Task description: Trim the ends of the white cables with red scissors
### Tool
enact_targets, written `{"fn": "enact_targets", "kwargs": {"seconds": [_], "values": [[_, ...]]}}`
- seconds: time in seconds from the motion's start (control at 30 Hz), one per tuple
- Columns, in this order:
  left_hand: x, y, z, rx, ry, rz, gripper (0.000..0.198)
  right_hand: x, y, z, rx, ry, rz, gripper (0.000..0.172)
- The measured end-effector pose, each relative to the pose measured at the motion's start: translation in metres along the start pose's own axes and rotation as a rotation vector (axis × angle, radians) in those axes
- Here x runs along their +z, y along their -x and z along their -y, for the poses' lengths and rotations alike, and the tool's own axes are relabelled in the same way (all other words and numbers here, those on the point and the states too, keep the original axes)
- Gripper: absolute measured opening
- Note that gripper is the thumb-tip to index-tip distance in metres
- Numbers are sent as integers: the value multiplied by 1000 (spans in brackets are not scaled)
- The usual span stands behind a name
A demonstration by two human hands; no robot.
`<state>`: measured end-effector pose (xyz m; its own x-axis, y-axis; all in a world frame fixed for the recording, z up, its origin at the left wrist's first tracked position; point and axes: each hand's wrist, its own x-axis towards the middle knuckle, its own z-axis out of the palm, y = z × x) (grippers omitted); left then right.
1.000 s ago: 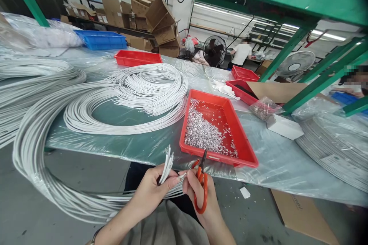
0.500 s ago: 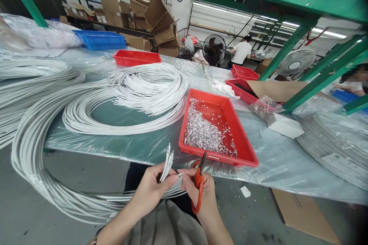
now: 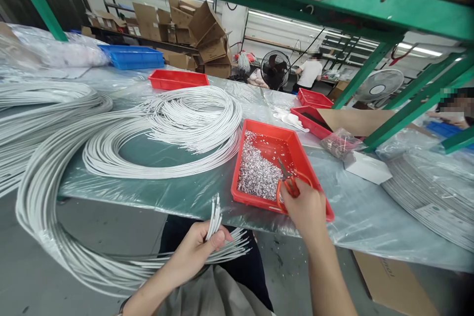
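My left hand (image 3: 194, 249) is closed around white cables (image 3: 215, 218), whose short ends stand up above the fingers. More ends of the same bundle fan out to the right below that hand. Orange-handled scissors (image 3: 284, 172) hang on my right hand (image 3: 305, 207), with their blades pointing away from me. That hand reaches over a red tray (image 3: 313, 177), its fingertips down among small shiny metal pieces (image 3: 259, 173). Whether the fingertips pinch any of the pieces is hidden.
Large coils of white cable (image 3: 200, 155) lie on the plastic-covered table (image 3: 148, 190). Behind them are a red bin (image 3: 177, 79) and a blue bin (image 3: 133, 58). A white box (image 3: 367, 167) and a green post (image 3: 403, 108) stand to the right. Two people are farther off.
My right hand has left the cable ends and moved right and forward into the red tray, carrying the scissors. My left hand stays near its place, still holding the cables.
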<state>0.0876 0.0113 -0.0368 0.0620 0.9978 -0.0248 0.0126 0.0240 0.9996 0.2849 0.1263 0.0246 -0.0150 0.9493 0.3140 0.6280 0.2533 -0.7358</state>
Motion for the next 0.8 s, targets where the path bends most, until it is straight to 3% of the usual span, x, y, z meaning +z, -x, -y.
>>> {"fn": "enact_targets", "kwargs": {"seconds": [0.07, 0.13, 0.23, 0.3, 0.37, 0.5, 0.67, 0.8], "values": [[0, 1, 0, 5, -15, -31, 49, -7, -18, -5, -21, 69, 8, 15], [0, 2, -2, -23, 24, -44, 46, -9, -21, -6, -48, 84, 49, 33], [1, 3, -7, -101, 151, -36, 35, -7, 1, -5, -88, -29, 191, 57], [1, 3, -12, -97, 199, -63, 33, -7, 28, -2, -84, -270, 399, 64], [1, 2, -16, -75, 209, -122, 35, -8, 54, 1, -77, -410, 503, 62], [3, 1, -13, -104, 212, -198, 37, -12, 81, 9, 0, -330, 700, 63], [5, 2, -7, -40, 144, -174, 30, -14, 74, 15, -70, -208, 823, 58], [3, 2, -14, -21, 127, -155, 25, -17, 71, 14, -155, -137, 825, 46]]}}
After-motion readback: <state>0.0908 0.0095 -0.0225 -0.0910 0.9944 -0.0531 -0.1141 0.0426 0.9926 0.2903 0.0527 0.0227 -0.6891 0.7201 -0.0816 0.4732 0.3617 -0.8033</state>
